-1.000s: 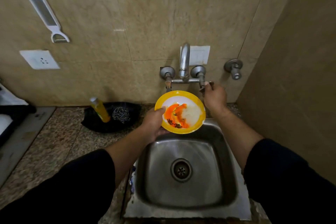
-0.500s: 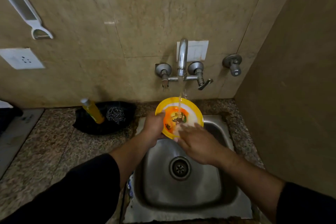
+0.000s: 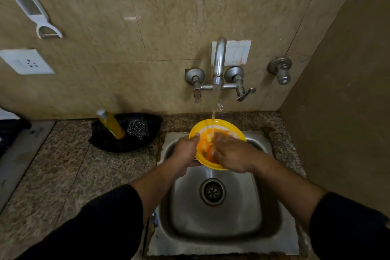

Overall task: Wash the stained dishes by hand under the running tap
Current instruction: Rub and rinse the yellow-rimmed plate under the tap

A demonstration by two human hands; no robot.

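Grips the yellow-rimmed plate at its 9 o'clock edge with the left hand: thumb curled over the rim onto the face, the other fingers hidden beneath. Holds it tilted above the 12 o'clock end of the steel sink, clear of the basin floor, directly under the tap. Lays the right hand on the plate's face from 4 o'clock, fingers stretched fairly straight and pressed flat on the orange-stained middle, grasping nothing; fingertips blurred. Catches a thin stream of water near 12 o'clock of the plate's face, just beside the right fingertips. Smeared orange across the white centre, with dark specks toward 7 o'clock.

Drain at the basin's centre, at 6 o'clock from the plate. At 9 o'clock from the plate, on the speckled counter: a black holder with a leaning yellow bottle and a steel scrubber just beside it. On the wall at 10 o'clock, a white socket and a hanging white peeler.
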